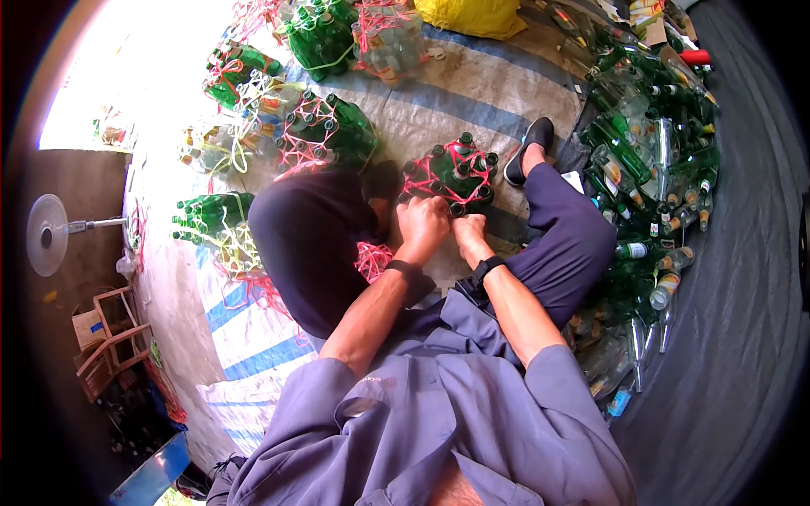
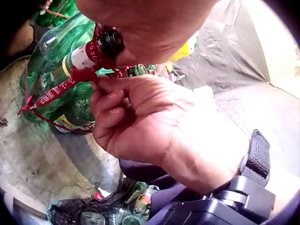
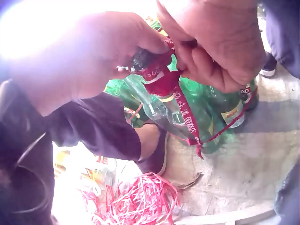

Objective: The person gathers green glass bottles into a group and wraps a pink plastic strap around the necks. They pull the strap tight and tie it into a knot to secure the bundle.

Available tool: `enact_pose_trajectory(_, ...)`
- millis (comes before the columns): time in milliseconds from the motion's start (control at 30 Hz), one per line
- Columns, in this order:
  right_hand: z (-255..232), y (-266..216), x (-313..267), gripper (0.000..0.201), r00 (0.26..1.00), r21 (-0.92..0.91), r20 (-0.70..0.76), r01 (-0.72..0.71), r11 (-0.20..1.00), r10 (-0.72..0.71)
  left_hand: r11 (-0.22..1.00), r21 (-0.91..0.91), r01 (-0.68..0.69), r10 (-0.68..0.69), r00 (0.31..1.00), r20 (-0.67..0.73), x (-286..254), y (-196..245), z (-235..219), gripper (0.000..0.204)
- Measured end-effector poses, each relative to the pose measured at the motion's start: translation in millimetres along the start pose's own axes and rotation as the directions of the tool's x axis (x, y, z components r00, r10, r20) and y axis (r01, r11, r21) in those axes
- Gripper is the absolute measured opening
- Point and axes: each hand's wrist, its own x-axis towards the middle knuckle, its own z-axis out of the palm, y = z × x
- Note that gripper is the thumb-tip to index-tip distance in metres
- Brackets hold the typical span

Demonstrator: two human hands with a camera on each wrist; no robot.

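Between the feet stands a bundle of green bottles (image 1: 445,169), tied about their necks with red printed ribbon (image 2: 52,93). Both hands meet at its near side, around one bottle's dark top (image 2: 111,43). My left hand (image 1: 424,226) pinches the ribbon beside that neck, its thumb close to the top in the right wrist view. Opposite it, my right hand (image 1: 469,234) has curled fingers and pinches the ribbon between thumb and forefinger. A red knot (image 3: 196,143) shows at the strip's lower corner. Parts of the fingertips are hidden behind the bottle neck and ribbon.
Several tied bottle bundles (image 1: 329,126) stand to the left and ahead. A heap of loose bottles (image 1: 650,169) fills the right side beside a dark tarp (image 1: 751,253). Pink string (image 3: 140,199) lies by the left foot. A fan (image 1: 47,234) is at far left, a yellow sack (image 1: 472,15) ahead.
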Motion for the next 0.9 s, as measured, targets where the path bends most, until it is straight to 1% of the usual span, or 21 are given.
enact_pose_trajectory(33, 1.6, 6.9, 6.3, 0.023, 1.0, 0.003, -0.002, 0.0, 1.0, 0.0, 1.0, -0.008, 0.009, -0.009, 1.0, 0.001, 0.0, 0.0, 0.6, 0.012)
enact_pose_trajectory(100, 4.2, 16.0, 15.8, 0.022, 0.998, 0.034, 0.029, -0.065, 0.997, 0.064, 1.0, -0.014, 0.016, -0.016, 1.0, 0.002, 0.6, 0.5, 0.4, 0.013)
enact_pose_trajectory(167, 1.8, -3.9, 1.4, 0.022, 0.998, 0.043, 0.004, -0.065, 0.997, 0.065, 1.0, 0.021, 0.016, -0.016, 1.0, 0.022, 0.9, 0.9, -0.4, 0.013)
enact_pose_trajectory(233, -1.2, -9.5, -3.6, 0.023, 0.998, 0.051, -0.02, -0.066, 0.997, 0.067, 1.0, 0.009, 0.005, -0.005, 1.0, 0.005, 0.6, -0.7, 1.0, 0.014)
enact_pose_trajectory(300, -6.2, -10.9, -4.4, 0.027, 0.996, 0.021, 0.088, -0.021, 1.0, 0.019, 1.0, -0.004, -0.004, 0.004, 1.0, -0.01, 0.8, -1.5, 1.0, 0.014)
enact_pose_trajectory(333, -5.4, -9.7, -3.8, 0.027, 0.996, 0.022, 0.088, -0.022, 1.0, 0.02, 1.0, 0.016, -0.005, 0.005, 1.0, 0.005, 1.3, -1.2, 0.2, 0.014)
enact_pose_trajectory(400, -3.0, -8.5, -3.5, 0.029, 0.991, 0.086, 0.068, -0.118, 0.989, 0.113, 0.999, 0.037, -0.007, 0.006, 1.0, 0.022, 1.4, -0.9, 0.9, 0.014)
enact_pose_trajectory(433, -2.5, -9.1, -3.1, 0.029, 0.991, 0.087, 0.068, -0.119, 0.989, 0.114, 0.999, 0.039, -0.01, 0.009, 1.0, 0.008, 1.4, -0.9, 2.3, 0.014)
enact_pose_trajectory(500, -1.7, -9.2, -0.6, 0.029, 0.993, -0.034, 0.04, -0.113, 0.993, 0.114, 0.999, 0.042, -0.014, 0.014, 1.0, -0.005, 1.8, -2.1, 5.8, 0.014)
enact_pose_trajectory(533, -1.8, -7.4, -0.3, 0.029, 0.993, -0.032, 0.039, -0.114, 0.993, 0.116, 0.999, 0.002, -0.043, 0.043, 0.999, -0.033, 1.5, -3.5, 7.6, 0.014)
enact_pose_trajectory(567, -1.8, -5.1, -0.7, 0.028, 0.992, 0.004, 0.068, -0.103, 0.995, 0.102, 0.997, -0.037, -0.072, 0.07, 0.996, -0.062, 1.0, -5.1, 9.3, 0.017)
enact_pose_trajectory(600, -1.1, -1.1, 0.2, 0.027, 0.991, 0.039, 0.097, -0.092, 0.995, 0.088, 0.997, -0.035, -0.074, 0.071, 0.996, -0.06, 0.4, -13.9, 20.8, 0.017)
enact_pose_trajectory(633, 0.4, 2.9, 1.9, 0.027, 0.991, 0.041, 0.097, -0.093, 0.995, 0.089, 0.973, -0.229, -0.029, 0.011, 0.997, -0.079, 0.3, -27.3, 38.3, 0.012)
enact_pose_trajectory(667, 2.2, 7.2, 4.1, 0.027, 0.992, 0.025, 0.085, -0.094, 0.995, 0.092, 0.91, -0.415, 0.011, -0.052, 0.995, -0.087, 0.5, -34.3, 47.4, 0.01)
enact_pose_trajectory(700, 3.0, 7.5, 4.6, 0.027, 0.993, 0.008, 0.073, -0.094, 0.996, 0.094, 0.897, -0.442, 0.023, -0.064, 0.995, -0.079, 2.3, -30.0, 41.9, 0.01)
enact_pose_trajectory(733, 2.7, 7.7, 5.4, 0.027, 0.993, 0.011, 0.073, -0.094, 0.996, 0.093, 0.956, -0.294, 0.005, -0.023, 0.998, -0.058, 3.2, -26.0, 36.1, 0.01)
enact_pose_trajectory(767, 1.9, 8.2, 6.2, 0.028, 0.994, -0.018, 0.066, -0.084, 0.996, 0.085, 0.989, -0.144, -0.022, 0.017, 0.999, -0.032, 2.5, -21.3, 30.7, 0.009)
enact_pose_trajectory(833, -0.2, 1.5, 0.4, 0.029, 0.995, -0.045, 0.059, -0.074, 0.996, 0.076, 0.999, -0.03, -0.031, 0.032, 0.999, 0.035, 3.6, -7.7, 10.6, 0.009)
enact_pose_trajectory(900, -1.0, -5.7, -7.2, 0.029, 0.999, 0.022, 0.006, -0.033, 0.999, 0.033, 1.0, 0.016, -0.018, 0.016, 0.995, 0.103, 5.7, 2.4, -3.9, 0.008)
